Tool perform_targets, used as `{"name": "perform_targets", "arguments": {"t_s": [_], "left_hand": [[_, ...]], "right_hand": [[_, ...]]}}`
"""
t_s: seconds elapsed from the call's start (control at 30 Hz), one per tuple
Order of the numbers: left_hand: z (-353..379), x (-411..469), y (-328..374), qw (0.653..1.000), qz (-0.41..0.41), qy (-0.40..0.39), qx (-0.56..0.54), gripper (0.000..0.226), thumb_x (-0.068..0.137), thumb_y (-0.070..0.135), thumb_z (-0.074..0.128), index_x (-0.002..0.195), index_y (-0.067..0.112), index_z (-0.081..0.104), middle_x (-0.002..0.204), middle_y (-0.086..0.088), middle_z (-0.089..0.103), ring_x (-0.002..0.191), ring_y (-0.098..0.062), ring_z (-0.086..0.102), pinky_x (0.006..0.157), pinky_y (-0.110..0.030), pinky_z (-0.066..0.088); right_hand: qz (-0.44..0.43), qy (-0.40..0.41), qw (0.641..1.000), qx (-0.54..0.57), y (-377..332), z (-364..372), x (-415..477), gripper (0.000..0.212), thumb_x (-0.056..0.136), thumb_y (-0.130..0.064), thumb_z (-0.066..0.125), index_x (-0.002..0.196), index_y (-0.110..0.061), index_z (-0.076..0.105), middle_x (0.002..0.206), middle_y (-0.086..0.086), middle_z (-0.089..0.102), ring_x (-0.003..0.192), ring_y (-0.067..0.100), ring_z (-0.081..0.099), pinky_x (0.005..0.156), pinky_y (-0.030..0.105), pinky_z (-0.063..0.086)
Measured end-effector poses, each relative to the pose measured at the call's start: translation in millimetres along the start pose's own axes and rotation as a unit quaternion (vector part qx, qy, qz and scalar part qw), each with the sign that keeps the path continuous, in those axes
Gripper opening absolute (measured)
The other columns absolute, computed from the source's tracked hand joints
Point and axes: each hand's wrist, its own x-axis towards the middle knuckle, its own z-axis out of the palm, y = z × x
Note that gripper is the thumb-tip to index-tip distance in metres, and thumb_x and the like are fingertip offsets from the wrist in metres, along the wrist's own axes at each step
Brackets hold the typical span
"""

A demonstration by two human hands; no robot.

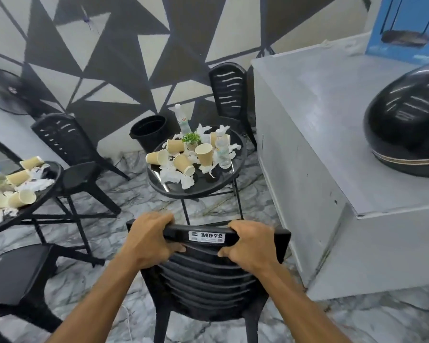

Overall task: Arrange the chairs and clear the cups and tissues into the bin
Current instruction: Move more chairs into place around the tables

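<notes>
A black plastic chair [206, 273] stands right in front of me, its back toward me with a white M972 label. My left hand [150, 240] and my right hand [248, 243] both grip the top rail of its backrest. Beyond it is a round black table [201, 188] littered with several paper cups [204, 153] and crumpled tissues [170, 174], plus two plastic bottles and a small plant. A black bin [150, 131] stands against the wall behind that table. A second round table [35, 206] at the left also holds cups and tissues.
Another black chair [229, 100] stands behind the table by the wall, one more [70, 154] between the two tables, and a fourth seat [15, 276] at lower left. A grey counter [332, 144] with a black helmet [406, 129] fills the right side.
</notes>
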Motion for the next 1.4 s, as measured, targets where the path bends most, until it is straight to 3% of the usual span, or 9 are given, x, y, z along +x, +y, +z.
{"name": "perform_targets", "arguments": {"t_s": [0.33, 0.53, 0.67, 0.77, 0.87, 0.97, 1.07, 1.2, 1.4], "left_hand": [[57.7, 87.1, 4.6, 0.999, 0.006, 0.002, -0.050, 0.058, 0.049, 0.052, 0.091, 0.066, 0.024, 0.042, 0.058, 0.012, 0.043, 0.056, -0.011, 0.041, 0.054, -0.025, 0.029], [87.1, 136.2, -11.6, 0.997, -0.010, -0.019, -0.077, 0.058, 0.053, 0.058, 0.087, 0.071, 0.029, 0.041, 0.063, 0.013, 0.047, 0.060, -0.013, 0.047, 0.055, -0.031, 0.032], [89.1, 162.9, -34.8, 0.995, -0.017, -0.029, -0.090, 0.053, 0.063, 0.055, 0.085, 0.092, 0.027, 0.051, 0.086, 0.009, 0.057, 0.083, -0.019, 0.053, 0.070, -0.035, 0.045], [94.6, 177.6, -40.7, 0.995, 0.058, -0.001, -0.085, 0.075, 0.062, 0.049, 0.088, 0.124, 0.021, 0.056, 0.119, 0.003, 0.061, 0.118, -0.024, 0.049, 0.095, -0.038, 0.046], [100.3, 183.0, -49.5, 0.992, 0.103, 0.024, -0.068, 0.072, 0.062, 0.052, 0.087, 0.121, 0.020, 0.061, 0.118, 0.004, 0.066, 0.119, -0.023, 0.056, 0.095, -0.038, 0.049], [91.4, 195.3, -56.1, 0.993, 0.093, -0.054, -0.054, 0.047, 0.070, 0.058, 0.079, 0.089, 0.023, 0.053, 0.071, 0.011, 0.059, 0.073, -0.019, 0.061, 0.062, -0.032, 0.046], [80.9, 194.7, -62.4, 0.992, 0.101, -0.069, -0.030, 0.052, 0.069, 0.062, 0.076, 0.074, 0.022, 0.042, 0.056, 0.010, 0.044, 0.057, -0.019, 0.047, 0.055, -0.032, 0.034], [70.8, 185.2, -90.7, 0.995, 0.083, -0.035, -0.048, 0.053, 0.064, 0.064, 0.078, 0.071, 0.023, 0.045, 0.053, 0.009, 0.048, 0.055, -0.018, 0.047, 0.056, -0.030, 0.032], [74.3, 166.7, -122.4, 0.994, 0.075, -0.010, -0.080, 0.046, 0.063, 0.062, 0.079, 0.078, 0.026, 0.055, 0.060, 0.010, 0.061, 0.059, -0.018, 0.059, 0.057, -0.032, 0.049]], "right_hand": [[0.062, 0.010, 0.996, -0.069, 47.5, 9.7, 44.3, 0.047, 0.038, -0.050, 0.094, 0.061, -0.025, 0.062, 0.052, -0.012, 0.055, 0.050, 0.009, 0.053, 0.046, 0.023, 0.039], [0.085, -0.086, 0.991, -0.056, 74.4, 13.3, 100.9, 0.042, 0.061, -0.057, 0.083, 0.081, -0.026, 0.063, 0.075, -0.011, 0.058, 0.077, 0.013, 0.054, 0.066, 0.029, 0.033], [0.060, -0.098, 0.988, -0.102, 82.4, 22.2, 136.5, 0.065, 0.045, -0.067, 0.083, 0.096, -0.030, 0.067, 0.095, -0.014, 0.061, 0.104, 0.014, 0.051, 0.087, 0.036, 0.043], [0.037, -0.126, 0.981, -0.141, 94.3, 22.5, 145.5, 0.090, 0.036, -0.059, 0.090, 0.116, -0.029, 0.064, 0.121, -0.011, 0.062, 0.130, 0.023, 0.046, 0.102, 0.044, 0.040], [0.069, -0.130, 0.975, -0.165, 96.2, 22.4, 157.6, 0.061, 0.037, -0.054, 0.091, 0.085, -0.028, 0.064, 0.088, -0.010, 0.069, 0.093, 0.021, 0.065, 0.073, 0.032, 0.047], [0.100, -0.153, 0.972, -0.149, 89.8, 24.3, 166.0, 0.058, 0.042, -0.055, 0.089, 0.064, -0.025, 0.046, 0.061, -0.010, 0.057, 0.064, 0.017, 0.057, 0.057, 0.031, 0.039], [0.092, -0.171, 0.970, -0.148, 77.3, 25.9, 170.7, 0.061, 0.043, -0.057, 0.088, 0.056, -0.026, 0.038, 0.055, -0.011, 0.051, 0.061, 0.016, 0.054, 0.054, 0.028, 0.033], [0.082, -0.191, 0.968, -0.144, 52.1, 30.7, 189.4, 0.055, 0.044, -0.056, 0.089, 0.063, -0.026, 0.047, 0.055, -0.014, 0.047, 0.064, 0.015, 0.053, 0.060, 0.028, 0.035], [0.054, -0.190, 0.970, -0.139, 35.1, 57.8, 190.4, 0.055, 0.041, -0.062, 0.087, 0.072, -0.024, 0.063, 0.062, -0.012, 0.057, 0.065, 0.014, 0.055, 0.060, 0.028, 0.035]]}}
